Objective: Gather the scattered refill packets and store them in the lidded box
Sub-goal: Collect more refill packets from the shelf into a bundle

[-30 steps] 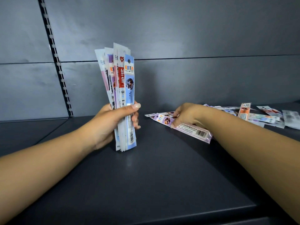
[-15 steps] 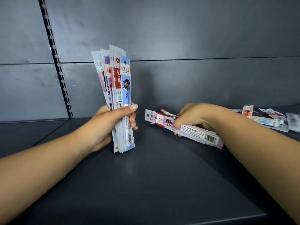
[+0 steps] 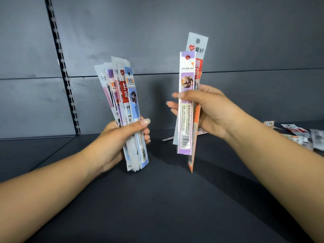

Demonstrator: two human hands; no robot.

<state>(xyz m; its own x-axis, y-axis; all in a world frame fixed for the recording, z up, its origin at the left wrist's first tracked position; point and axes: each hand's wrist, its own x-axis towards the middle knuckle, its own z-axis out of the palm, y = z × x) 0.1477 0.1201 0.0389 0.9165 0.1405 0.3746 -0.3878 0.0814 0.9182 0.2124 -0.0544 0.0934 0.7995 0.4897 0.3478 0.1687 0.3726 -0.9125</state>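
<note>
The left hand point(image 3: 121, 135) grips an upright bundle of refill packets point(image 3: 125, 109). The right hand point(image 3: 208, 109) pinches a smaller upright set point(image 3: 188, 102) just beside it, long axes parallel. Loose packets point(image 3: 301, 135) lie further right on the shelf point(image 3: 157, 199), nearer the right hand.

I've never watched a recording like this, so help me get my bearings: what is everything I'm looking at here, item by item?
Left-hand packets: a fanned bundle, exact count unclear; white, pink, red, blue; held upright over the shelf.
Right-hand packets: at least three; lilac in front, white-and-red and orange behind; held upright.
Loose packets: several, mixed colours; lying on the shelf at far right.
Shelf: one, dark grey, below both hands.
Back panel: grey, with a slotted upright strip at left.
Lidded box: none in view.
Left hand: grips its bundle.
Right hand: grips its packets.
</note>
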